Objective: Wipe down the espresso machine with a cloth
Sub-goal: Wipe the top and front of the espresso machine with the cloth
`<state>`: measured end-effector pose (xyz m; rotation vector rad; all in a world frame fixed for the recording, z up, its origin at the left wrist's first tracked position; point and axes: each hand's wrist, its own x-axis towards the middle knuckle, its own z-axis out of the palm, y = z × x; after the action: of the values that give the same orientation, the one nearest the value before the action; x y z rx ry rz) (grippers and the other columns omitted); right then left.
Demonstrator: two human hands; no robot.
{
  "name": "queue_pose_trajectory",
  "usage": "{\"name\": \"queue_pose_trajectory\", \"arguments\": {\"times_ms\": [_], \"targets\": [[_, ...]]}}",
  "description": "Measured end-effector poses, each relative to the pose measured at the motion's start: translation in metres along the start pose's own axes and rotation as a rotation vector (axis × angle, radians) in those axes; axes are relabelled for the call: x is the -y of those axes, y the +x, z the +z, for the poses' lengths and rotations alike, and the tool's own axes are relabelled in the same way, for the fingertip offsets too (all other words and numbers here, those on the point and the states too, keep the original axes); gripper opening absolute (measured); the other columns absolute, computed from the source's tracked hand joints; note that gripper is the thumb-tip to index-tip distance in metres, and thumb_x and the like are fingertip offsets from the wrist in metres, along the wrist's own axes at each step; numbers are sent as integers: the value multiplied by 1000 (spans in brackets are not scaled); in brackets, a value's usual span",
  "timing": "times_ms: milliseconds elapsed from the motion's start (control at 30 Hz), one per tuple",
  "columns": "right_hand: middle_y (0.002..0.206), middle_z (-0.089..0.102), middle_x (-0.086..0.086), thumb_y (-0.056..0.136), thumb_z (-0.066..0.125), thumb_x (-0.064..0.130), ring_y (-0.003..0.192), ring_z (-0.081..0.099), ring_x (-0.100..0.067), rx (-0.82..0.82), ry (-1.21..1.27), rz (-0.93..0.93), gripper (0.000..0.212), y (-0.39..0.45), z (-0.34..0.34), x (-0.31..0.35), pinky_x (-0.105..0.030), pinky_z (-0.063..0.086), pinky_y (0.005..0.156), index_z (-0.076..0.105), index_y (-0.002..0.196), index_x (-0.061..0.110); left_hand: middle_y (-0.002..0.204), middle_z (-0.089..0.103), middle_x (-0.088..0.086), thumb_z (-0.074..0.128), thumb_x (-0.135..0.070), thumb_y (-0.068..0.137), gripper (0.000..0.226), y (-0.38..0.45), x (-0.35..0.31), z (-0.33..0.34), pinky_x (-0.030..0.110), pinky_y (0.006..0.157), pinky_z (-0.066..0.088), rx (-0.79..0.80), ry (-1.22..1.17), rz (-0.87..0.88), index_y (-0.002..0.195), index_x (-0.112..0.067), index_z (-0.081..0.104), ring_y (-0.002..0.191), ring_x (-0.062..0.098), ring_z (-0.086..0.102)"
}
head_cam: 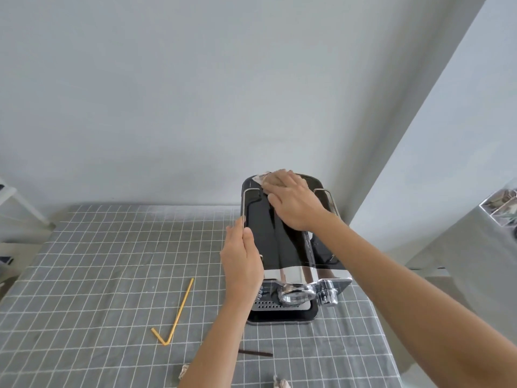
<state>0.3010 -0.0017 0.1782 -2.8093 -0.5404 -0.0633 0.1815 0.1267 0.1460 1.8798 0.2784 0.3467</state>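
Right fingers point(275, 182): laid flat and nearly straight over the cloth, pressing it down; nothing is gripped.
Right hand point(293, 203): stretched palm-down across the far part of the machine's black top, with the forearm crossing the frame from the lower right.
Cloth point(261, 177): a pale, patterned piece, mostly hidden under the right fingers; only a small corner is seen at the far left of the fingertips, near the back edge of the top.
Left fingers point(246, 236): held straight and together, with the thumb laid against the top's left edge; the far fingertips are hidden by the machine, so a grasp cannot be told.
Left hand point(242, 261): pressed flat against the machine's left side, beside the chrome rail.
Espresso machine point(282, 247): stood upright on the table near the back wall, right of centre; a glossy black top, chrome rails on both sides, a chrome front band, group head and perforated drip tray facing the camera.
Table point(98, 261): covered with a grey cloth marked in white grid lines.
Yellow straw point(179, 309): bent, lying left of the machine and well apart from it.
Dark stick point(256, 353): lying flat near the front edge, below the drip tray.
Crumpled scraps point(281, 383): seen at the bottom edge, two in number.
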Motion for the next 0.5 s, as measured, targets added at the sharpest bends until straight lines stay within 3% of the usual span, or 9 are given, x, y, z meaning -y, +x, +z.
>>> {"name": "queue_pose_trajectory", "arguments": {"times_ms": [100, 200, 267, 300, 367, 500], "targets": [[155, 35, -7, 99, 34, 29, 149, 18, -30, 21, 68, -112, 44, -55, -7, 20, -52, 11, 121, 58, 135, 23, 107, 61, 4, 33, -21, 102, 37, -1, 1, 1, 8, 70, 45, -3, -20, 1, 134, -15, 51, 84, 8, 58], [158, 28, -9, 99, 33, 28, 150, 13, -34, -4, 93, -92, 46, -106, -5, 34, -52, 9, 122, 51, 140, 23, 115, 59, -5, 34, -22, 102, 37, -2, 3, 0, 13, 82, 48, -7, -32, 6, 135, -15, 51, 95, -3, 59], [160, 15, -15, 100, 30, 25, 149, 8, -38, 4, 53, 26, 49, -117, -2, 35, -52, 7, 122, 35, 149, 22, 118, 54, -11, 34, -19, 103, 37, -2, -1, 0, -1, 74, 38, 11, -49, -8, 137, -13, 48, 88, -23, 51], [160, 9, -19, 101, 30, 24, 148, 7, -41, 13, 40, 103, 51, -111, -1, 35, -52, 7, 122, 24, 152, 20, 119, 54, -11, 34, -19, 103, 38, -2, -2, 0, -3, 71, 37, 18, -55, -13, 137, -13, 48, 85, -24, 50], [156, 6, -30, 103, 31, 25, 145, 8, -48, 19, 28, 259, 55, -88, -5, 35, -55, 8, 120, 11, 154, 17, 121, 57, -8, 34, -20, 103, 38, -2, -4, 1, 3, 77, 40, 13, -54, -14, 137, -15, 48, 85, -17, 52], [150, 13, -45, 103, 29, 44, 143, 16, -54, 72, -62, 496, 66, -72, -10, 46, -58, 14, 117, 9, 151, 4, 115, 57, -10, 33, -18, 102, 37, -1, 1, 4, 19, 86, 46, -14, -10, 13, 134, -15, 51, 90, -11, 54]]}}
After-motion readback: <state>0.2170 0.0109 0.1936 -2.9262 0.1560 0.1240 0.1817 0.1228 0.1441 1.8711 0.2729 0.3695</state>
